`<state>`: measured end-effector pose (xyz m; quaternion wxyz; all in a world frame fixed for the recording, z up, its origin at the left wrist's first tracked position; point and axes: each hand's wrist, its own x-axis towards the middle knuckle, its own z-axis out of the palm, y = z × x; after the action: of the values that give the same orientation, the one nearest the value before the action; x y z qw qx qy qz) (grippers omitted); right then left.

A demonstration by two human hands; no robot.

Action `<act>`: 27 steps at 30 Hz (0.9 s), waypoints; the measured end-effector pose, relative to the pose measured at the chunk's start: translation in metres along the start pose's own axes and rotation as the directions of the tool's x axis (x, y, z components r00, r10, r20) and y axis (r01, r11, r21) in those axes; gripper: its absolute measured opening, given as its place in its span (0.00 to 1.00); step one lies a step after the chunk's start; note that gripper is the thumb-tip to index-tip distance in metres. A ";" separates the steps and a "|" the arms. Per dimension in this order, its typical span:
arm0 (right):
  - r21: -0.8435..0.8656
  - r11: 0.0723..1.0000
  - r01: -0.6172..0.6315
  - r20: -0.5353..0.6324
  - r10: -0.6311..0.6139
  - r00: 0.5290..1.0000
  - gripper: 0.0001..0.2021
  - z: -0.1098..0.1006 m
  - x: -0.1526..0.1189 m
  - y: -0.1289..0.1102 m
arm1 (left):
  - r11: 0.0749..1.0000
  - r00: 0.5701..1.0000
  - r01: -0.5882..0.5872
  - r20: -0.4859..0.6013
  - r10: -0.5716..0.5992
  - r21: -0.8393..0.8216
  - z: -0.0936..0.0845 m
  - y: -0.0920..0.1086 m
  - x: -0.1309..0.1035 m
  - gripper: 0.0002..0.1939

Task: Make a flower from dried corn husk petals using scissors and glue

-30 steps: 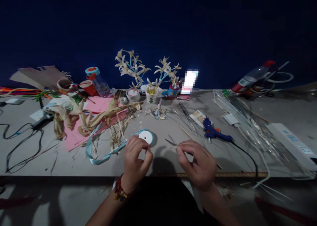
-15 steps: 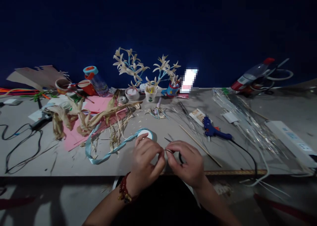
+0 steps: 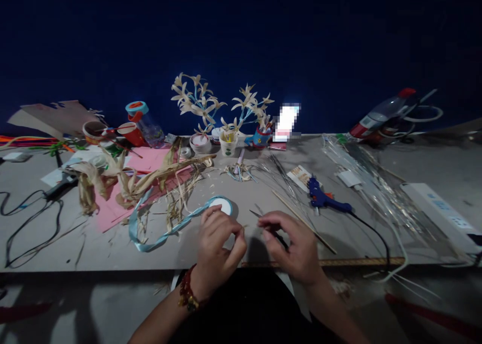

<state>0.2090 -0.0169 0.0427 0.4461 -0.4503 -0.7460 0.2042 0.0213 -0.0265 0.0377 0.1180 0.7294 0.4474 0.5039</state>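
My left hand (image 3: 220, 241) is closed in a pinch of thumb and forefinger, with the tip of a thin tan strip (image 3: 244, 227) just showing; the rest is hidden. To its right, my right hand (image 3: 295, 246) is curved with thumb and fingers apart, and I see nothing gripped. A pointed dark blade (image 3: 255, 213), apparently from scissors, lies on the table by the right fingertips; a black part shows under that hand. Behind the left fingers is a roll of light blue ribbon (image 3: 220, 205), its loose twisted length (image 3: 161, 240) trailing left.
Dried corn husks (image 3: 130, 186) cover pink paper (image 3: 109, 211) at left. Pale husk flowers (image 3: 199, 100) stand in cups at the back. A blue glue gun (image 3: 327, 201), a wooden stick (image 3: 301, 221), thin wires (image 3: 288, 176) and a white power strip (image 3: 439, 211) lie right.
The hands have moved apart: my right hand has shifted right and its fingers have opened. My left hand has moved slightly left, still pinching.
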 end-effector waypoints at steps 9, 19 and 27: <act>0.035 0.998 0.047 0.017 -0.047 0.999 0.06 0.026 0.004 -0.014 | 1.000 1.000 -0.013 0.006 0.013 -0.001 -0.001 0.005 0.000 0.08; -0.034 0.999 -0.030 -0.125 0.026 0.992 0.05 0.006 -0.002 0.004 | 1.000 0.998 -0.029 -0.054 0.029 0.010 -0.002 0.003 -0.001 0.08; -0.009 0.998 0.063 0.023 -0.062 0.998 0.05 0.018 0.008 -0.018 | 0.998 0.999 -0.041 -0.013 0.042 0.048 0.000 0.006 -0.001 0.08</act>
<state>0.1829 -0.0177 0.0499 0.4417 -0.4266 -0.7657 0.1916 0.0244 -0.0311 0.0410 0.0870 0.7374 0.4450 0.5007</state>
